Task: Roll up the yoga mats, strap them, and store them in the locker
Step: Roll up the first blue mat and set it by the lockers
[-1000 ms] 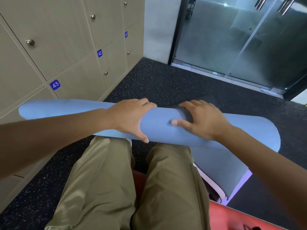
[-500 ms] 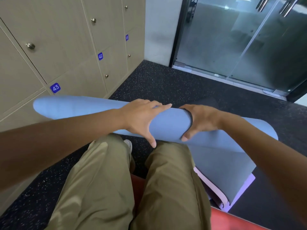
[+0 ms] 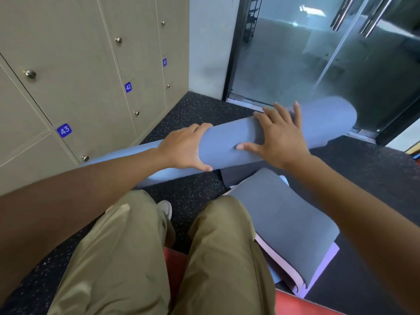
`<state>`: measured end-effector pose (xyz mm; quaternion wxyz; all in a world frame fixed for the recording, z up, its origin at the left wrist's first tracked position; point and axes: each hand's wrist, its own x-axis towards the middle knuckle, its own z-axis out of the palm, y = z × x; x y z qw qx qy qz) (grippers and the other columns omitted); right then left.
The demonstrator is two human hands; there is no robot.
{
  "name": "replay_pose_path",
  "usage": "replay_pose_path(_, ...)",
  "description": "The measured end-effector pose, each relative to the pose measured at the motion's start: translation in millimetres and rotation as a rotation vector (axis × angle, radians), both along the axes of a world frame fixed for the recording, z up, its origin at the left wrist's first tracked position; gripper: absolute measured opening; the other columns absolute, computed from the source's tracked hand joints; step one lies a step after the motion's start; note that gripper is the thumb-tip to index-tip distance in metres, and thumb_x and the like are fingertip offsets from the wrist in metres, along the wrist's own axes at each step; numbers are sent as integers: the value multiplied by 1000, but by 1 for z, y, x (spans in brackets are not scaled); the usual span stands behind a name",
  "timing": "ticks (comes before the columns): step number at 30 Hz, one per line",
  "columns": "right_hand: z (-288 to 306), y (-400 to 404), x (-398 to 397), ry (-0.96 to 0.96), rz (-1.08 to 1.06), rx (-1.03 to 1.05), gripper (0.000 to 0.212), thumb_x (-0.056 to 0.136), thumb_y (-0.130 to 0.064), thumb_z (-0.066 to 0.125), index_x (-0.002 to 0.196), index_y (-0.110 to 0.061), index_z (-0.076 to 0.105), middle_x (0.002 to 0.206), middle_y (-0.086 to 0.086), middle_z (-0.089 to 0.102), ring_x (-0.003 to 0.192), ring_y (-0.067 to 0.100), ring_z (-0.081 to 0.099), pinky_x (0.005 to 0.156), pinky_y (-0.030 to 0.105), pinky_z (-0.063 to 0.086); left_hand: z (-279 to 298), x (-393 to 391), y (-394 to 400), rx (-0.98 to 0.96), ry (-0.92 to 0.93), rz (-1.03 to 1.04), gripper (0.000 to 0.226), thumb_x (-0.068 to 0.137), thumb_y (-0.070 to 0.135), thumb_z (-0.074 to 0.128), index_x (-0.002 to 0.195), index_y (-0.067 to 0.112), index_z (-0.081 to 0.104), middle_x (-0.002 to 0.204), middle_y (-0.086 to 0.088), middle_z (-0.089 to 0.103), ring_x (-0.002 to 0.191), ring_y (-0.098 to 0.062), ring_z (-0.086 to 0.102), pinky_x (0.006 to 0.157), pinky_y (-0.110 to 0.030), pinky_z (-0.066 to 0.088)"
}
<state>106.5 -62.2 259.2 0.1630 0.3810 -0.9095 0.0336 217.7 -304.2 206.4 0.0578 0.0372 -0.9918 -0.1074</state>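
Both your hands are on the rolled blue yoga mat [image 3: 227, 142], held above the floor in front of your knees.

Your left hand [image 3: 184, 148] has its grip clamped around the roll, fingers over the top and thumb under the near side. Your right hand [image 3: 278, 137] lies flat on the roll with fingers spread and straight, grip apart, thumb pressing the near face. The roll is tilted: its right end is higher, before the glass door [image 3: 318, 53], and its left end goes down toward the lockers [image 3: 79, 64] with numbers 41, 42, 43. Below your right arm a loose grey mat [image 3: 284, 214] lies curved on the dark floor [image 3: 195, 110], beside your right leg.
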Motion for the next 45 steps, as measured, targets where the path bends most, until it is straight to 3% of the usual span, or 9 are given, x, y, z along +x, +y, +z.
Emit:
replay_pose_path(5, 41, -5, -11, 192, 15, -285, 94, 91, -80, 43, 161, -20, 24, 170, 17, 1, 157, 36, -7, 125, 52, -6, 32, -17, -9, 147, 123, 74, 119, 54, 72, 85, 149, 32, 25, 144, -1, 51, 122, -33, 59, 92, -45, 50)
replay_pose_path(10, 79, -21, -18, 241, -37, -548, 112, 87, -80, 54, 164, -15, 6, 168, 23, -10, 155, 40, -13, 123, 51, -10, 63, -27, -20, 256, 193, 108, 122, 55, 70, 87, 151, 34, 23, 146, -1, 50, 122, -31, 58, 90, -41, 47)
replay_pose_path(13, 95, -35, -17, 76, -52, -811, 132, 78, -75, 70, 162, -5, -4, 166, 25, -16, 155, 38, -15, 124, 47, -9, 75, -28, -26, 311, 224, 121, 118, 52, 71, 87, 147, 38, 25, 144, 5, 49, 121, -27, 57, 93, -42, 48)
replay_pose_path(18, 111, -50, -18, -260, 5, -1140, 141, 76, -57, 82, 158, -7, -22, 167, 6, -28, 154, 13, -16, 105, 1, -15, 83, -24, -39, 370, 241, 129, 115, 50, 68, 89, 144, 41, 28, 141, 12, 51, 117, -21, 57, 94, -42, 48)
replay_pose_path(23, 110, -63, -29, -749, -8, -1331, 152, 63, -56, 92, 160, -15, -18, 168, -2, 11, 154, 17, 20, 122, 26, 16, 82, -19, -60, 497, 257, 120, 115, 46, 66, 91, 141, 45, 30, 140, 14, 52, 119, -17, 58, 100, -46, 49)
replay_pose_path(27, 105, -76, -30, -1128, 208, -1256, 127, 57, -58, 94, 156, -29, 20, 146, -5, 54, 125, 22, 63, 91, 46, 59, 75, -15, -71, 595, 223, 64, 108, 51, 55, 97, 138, 43, 34, 132, 16, 56, 118, -12, 59, 99, -40, 50)
replay_pose_path(31, 100, -104, -28, -1132, 306, -1174, 91, 72, -35, 90, 145, -23, 36, 135, -3, 65, 116, 23, 68, 87, 58, 59, 57, -6, -84, 698, 202, 51, 100, 58, 43, 100, 135, 43, 36, 128, 23, 57, 114, 1, 59, 95, -30, 49)
replay_pose_path(38, 49, -161, -7, -1015, 309, -1111, 104, 58, -26, 102, 141, -19, 39, 134, 0, 64, 117, 19, 67, 91, 43, 59, 1, 11, -112, 691, 108, 154, 115, 50, 54, 96, 147, 36, 38, 136, 19, 58, 119, -5, 59, 99, -35, 52)
replay_pose_path(45, -39, -166, 25, -988, 230, -917, 114, 52, -34, 103, 143, -37, 35, 134, -19, 58, 121, 4, 60, 99, 42, 56, -15, 40, -146, 708, 194, 244, 63, 81, 7, 84, 131, 36, 57, 129, 5, 64, 116, -19, 62, 98, -34, 52)
